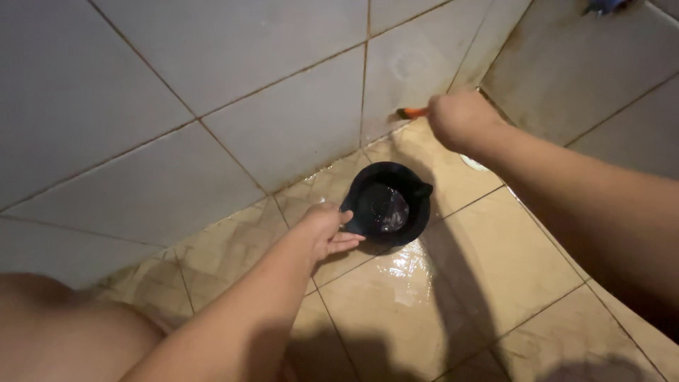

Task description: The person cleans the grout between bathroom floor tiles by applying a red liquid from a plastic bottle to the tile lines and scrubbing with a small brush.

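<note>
Wet beige floor tiles (453, 283) are meeting grey wall tiles (212, 71). Black bowl (387, 205) w/ water is sitting on the floor by the wall. Left hand (327, 230) is grasping its rim. Right hand (460, 117) is clenching an orange-handled tool (412, 112) (head mostly hidden, can't tell what kind).

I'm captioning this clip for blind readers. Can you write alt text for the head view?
A left hand grips the rim of a black bowl on a wet beige tiled floor, while the right hand holds an orange-handled tool against the base of the grey tiled wall.
</note>
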